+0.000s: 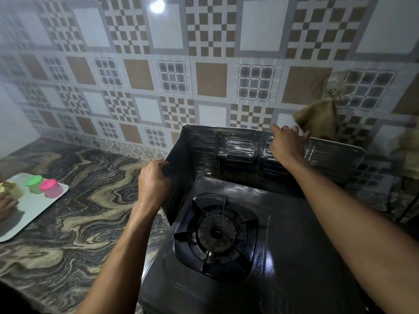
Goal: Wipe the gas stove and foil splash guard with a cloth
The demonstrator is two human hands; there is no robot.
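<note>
Head view: gripping the embossed silver foil splash guard (240, 146) with both hands, left hand (154, 180) curled round its side wing's rim, right hand (286, 141) hooked over the back panel's top edge. Folded round the back and left of the black single-burner gas stove (299, 250). Crumpled tan cloth (317, 122) just beyond the right fingertips, up and rightward against the patterned tiled wall (210, 82); touching or not, cannot tell. Far nearer the right hand.

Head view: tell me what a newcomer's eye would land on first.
Both hands are on the foil splash guard: the left hand grips its left panel's edge, the right hand holds its back panel's top rim. Below them sits the black gas stove, its burner near the picture's centre. Far left on the marbled counter, a white tray carries a pink pot and a green pot.
</note>
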